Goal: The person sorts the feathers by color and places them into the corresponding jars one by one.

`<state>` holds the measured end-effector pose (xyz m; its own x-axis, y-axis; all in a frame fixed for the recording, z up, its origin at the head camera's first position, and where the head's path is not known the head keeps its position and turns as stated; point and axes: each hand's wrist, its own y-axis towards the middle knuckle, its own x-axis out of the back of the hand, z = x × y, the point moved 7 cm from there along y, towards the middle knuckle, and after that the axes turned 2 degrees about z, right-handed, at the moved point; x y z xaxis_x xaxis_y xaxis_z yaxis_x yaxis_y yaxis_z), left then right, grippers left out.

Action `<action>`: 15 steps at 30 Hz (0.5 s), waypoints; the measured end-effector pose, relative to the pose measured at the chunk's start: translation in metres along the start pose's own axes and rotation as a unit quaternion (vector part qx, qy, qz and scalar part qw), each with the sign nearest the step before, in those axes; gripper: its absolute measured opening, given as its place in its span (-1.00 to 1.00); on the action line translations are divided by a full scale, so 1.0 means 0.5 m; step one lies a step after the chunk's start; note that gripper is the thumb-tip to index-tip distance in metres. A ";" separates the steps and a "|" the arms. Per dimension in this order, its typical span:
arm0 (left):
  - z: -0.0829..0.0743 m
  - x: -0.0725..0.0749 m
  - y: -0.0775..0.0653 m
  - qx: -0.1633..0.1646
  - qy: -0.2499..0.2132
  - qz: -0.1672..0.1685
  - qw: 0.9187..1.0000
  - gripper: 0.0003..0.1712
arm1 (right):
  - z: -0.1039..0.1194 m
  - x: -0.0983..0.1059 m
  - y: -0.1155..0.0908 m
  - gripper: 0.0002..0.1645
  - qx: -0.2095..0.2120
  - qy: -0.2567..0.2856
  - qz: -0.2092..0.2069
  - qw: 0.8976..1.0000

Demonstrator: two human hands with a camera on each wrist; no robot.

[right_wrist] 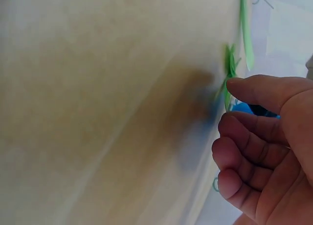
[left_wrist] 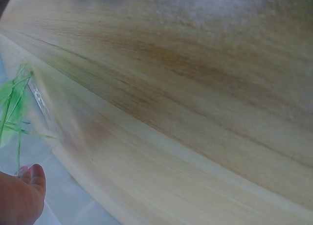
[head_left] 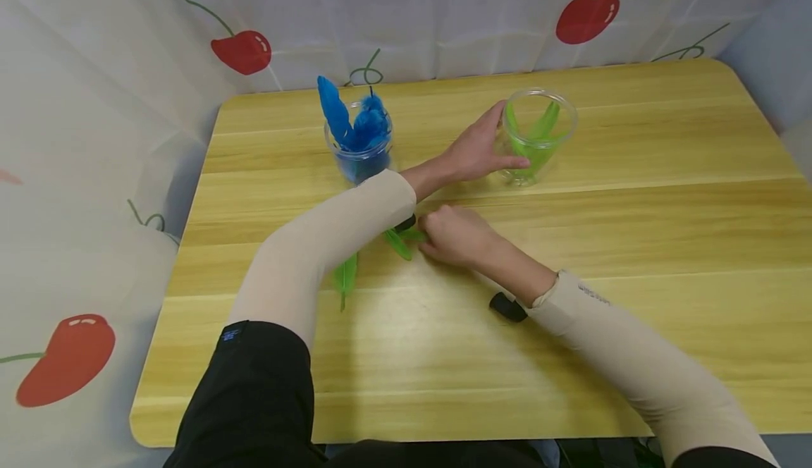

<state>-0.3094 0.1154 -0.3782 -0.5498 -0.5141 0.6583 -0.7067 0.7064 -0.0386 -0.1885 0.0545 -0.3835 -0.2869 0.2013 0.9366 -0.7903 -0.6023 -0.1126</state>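
My left hand is at the left side of a clear plastic cup, thumb in front and fingers behind, gripping it. Green feathers stand inside the cup and also show at the left edge of the left wrist view. My right hand is low over the table beside loose green feathers. In the right wrist view its fingers are loosely curled, with a gap between thumb and index finger, and a green feather shows just past the thumb tip. The left sleeve partly hides the loose feathers.
A second clear cup with blue feathers stands at the back left, behind the left forearm. Another green feather lies nearer the front. The wooden table meets a cherry-printed curtain at its back edge.
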 end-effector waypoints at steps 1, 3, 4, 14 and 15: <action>0.000 -0.001 0.000 0.000 -0.001 0.001 1.000 0.22 | -0.001 -0.002 0.001 -0.70 -0.003 0.000 0.000 1.000; 0.001 -0.001 0.000 0.001 0.000 0.002 1.000 0.23 | -0.002 -0.006 0.002 -0.67 -0.007 -0.001 -0.002 1.000; 0.001 -0.001 0.000 0.003 0.001 0.002 1.000 0.23 | -0.002 -0.008 0.003 -0.66 -0.010 0.000 -0.001 1.000; -0.002 -0.002 0.001 -0.002 0.004 0.000 1.000 0.19 | -0.012 -0.014 0.007 -0.72 -0.024 0.010 0.002 1.000; -0.002 -0.002 0.001 -0.004 0.004 0.000 1.000 0.19 | -0.012 -0.014 0.006 -0.73 -0.018 0.012 0.002 1.000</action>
<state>-0.3087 0.1168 -0.3781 -0.5462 -0.5109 0.6638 -0.7038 0.7097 -0.0329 -0.1920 0.0559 -0.3925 -0.3019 0.2176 0.9282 -0.8086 -0.5742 -0.1284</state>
